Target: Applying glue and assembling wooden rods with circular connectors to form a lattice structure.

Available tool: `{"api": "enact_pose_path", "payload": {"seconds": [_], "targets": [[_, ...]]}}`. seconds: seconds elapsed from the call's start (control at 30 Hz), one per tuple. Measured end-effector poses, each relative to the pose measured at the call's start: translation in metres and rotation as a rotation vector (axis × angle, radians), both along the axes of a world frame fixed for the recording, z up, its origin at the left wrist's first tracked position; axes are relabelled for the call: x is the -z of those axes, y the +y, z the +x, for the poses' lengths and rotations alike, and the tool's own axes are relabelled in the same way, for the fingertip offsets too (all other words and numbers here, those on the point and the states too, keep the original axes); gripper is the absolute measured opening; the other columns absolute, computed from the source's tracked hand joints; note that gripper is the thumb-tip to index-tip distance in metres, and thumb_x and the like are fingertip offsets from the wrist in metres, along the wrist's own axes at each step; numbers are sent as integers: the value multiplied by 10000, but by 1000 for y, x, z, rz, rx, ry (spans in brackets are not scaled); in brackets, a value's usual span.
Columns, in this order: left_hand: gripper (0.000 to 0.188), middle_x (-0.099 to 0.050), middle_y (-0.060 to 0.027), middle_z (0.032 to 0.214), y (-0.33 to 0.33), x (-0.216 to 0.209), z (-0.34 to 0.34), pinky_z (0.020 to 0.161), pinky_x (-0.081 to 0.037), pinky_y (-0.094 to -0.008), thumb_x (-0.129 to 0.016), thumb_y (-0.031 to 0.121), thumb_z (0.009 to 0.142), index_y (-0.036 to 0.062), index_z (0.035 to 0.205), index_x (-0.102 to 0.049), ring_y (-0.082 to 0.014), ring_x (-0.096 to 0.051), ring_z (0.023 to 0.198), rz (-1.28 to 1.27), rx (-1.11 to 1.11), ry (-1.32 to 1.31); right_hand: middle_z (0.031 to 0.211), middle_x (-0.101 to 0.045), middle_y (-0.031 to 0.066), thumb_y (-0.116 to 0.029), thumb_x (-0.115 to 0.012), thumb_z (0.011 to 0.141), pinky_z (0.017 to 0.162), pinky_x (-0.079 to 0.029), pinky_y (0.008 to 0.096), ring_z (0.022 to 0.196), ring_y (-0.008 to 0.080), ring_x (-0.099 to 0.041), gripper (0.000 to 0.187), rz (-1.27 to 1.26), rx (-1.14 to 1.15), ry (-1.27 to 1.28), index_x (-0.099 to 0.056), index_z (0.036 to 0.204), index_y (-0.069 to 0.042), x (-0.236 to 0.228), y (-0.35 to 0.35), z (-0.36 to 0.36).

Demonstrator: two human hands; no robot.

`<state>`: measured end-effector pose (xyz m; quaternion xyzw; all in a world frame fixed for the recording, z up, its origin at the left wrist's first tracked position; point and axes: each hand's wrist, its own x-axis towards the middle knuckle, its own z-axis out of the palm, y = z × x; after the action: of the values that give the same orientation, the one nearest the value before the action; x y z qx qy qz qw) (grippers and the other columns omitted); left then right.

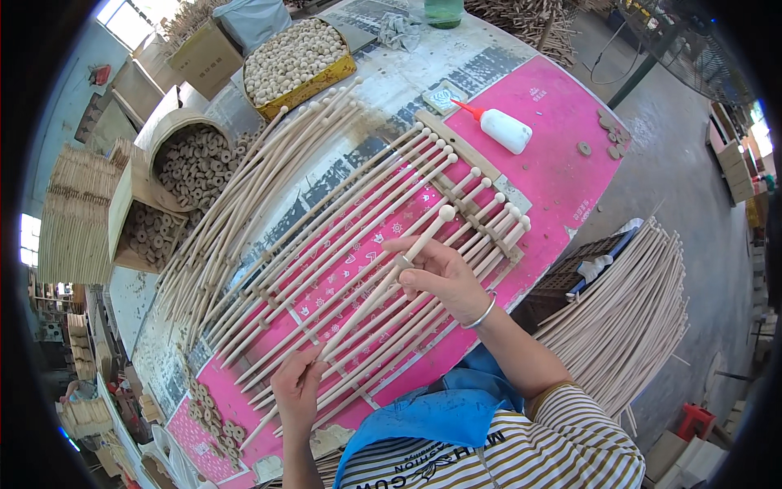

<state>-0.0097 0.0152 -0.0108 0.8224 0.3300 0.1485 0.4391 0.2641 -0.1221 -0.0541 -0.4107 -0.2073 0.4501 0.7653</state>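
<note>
My left hand (297, 387) pinches the lower part of a pale wooden rod (366, 308), which slants up and away over the other rods. At its far end sits a round wooden ball (446, 213). My right hand (444, 277) closes its thumb and fingers on a small wooden ring (403, 262) around that rod, below the ball. Beneath lie several similar ball-tipped rods (358, 213), side by side in a notched wooden rack (460, 147). Some of these carry wooden rings as well.
A bundle of rods (244, 196) lies to the left, beside tubs of wooden rings (195, 163). Behind are a yellow tray of balls (330, 75) and a red-tipped white glue bottle (505, 130). Loose rings (208, 416) lie near left. More rods (623, 314) are stacked right of the pink-covered table (562, 122).
</note>
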Motion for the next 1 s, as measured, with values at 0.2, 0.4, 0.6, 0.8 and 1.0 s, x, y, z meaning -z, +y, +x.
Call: {"api": "enact_pose_path", "payload": {"seconds": [0.2,0.4,0.6,0.8,1.0], "targets": [[289,-619,-71,820,-1,4,3,660,-431,-254,-714,-52,903,-16,1188,-742,-135,-553,727,16,-7,-34,1032,-709,18,-138,-718,1005,697,-520,183,897,43,-669,230,-173,9,-126,-697,1200,-17,13,-7,3],[270,-638,-82,832,1,0,7,662,-445,-263,-708,-40,913,-16,1179,-745,-143,-569,728,27,1,35,995,-694,5,-136,-727,999,669,-509,186,811,32,-640,287,-69,-54,-23,-658,1249,-12,9,-15,9],[252,-670,-98,862,4,1,11,701,-472,-265,-697,-31,924,-24,1171,-744,-151,-611,767,17,22,45,918,-654,-33,-162,-712,1012,627,-473,177,758,21,-599,342,-157,36,-103,-640,1309,-7,17,-17,8],[240,-680,-99,880,6,3,13,703,-482,-275,-691,-23,935,-30,1169,-745,-155,-616,770,9,18,51,918,-681,-25,-179,-719,1009,593,-455,166,734,11,-591,309,-130,13,-8,-644,1257,-12,14,-19,12],[261,-676,-100,889,5,3,24,680,-478,-281,-705,-44,917,-16,1172,-753,-163,-615,764,129,39,30,934,-700,-14,-213,-733,1004,608,-480,167,742,15,-607,304,-215,98,-54,-656,1220,-14,14,-20,15]]}}
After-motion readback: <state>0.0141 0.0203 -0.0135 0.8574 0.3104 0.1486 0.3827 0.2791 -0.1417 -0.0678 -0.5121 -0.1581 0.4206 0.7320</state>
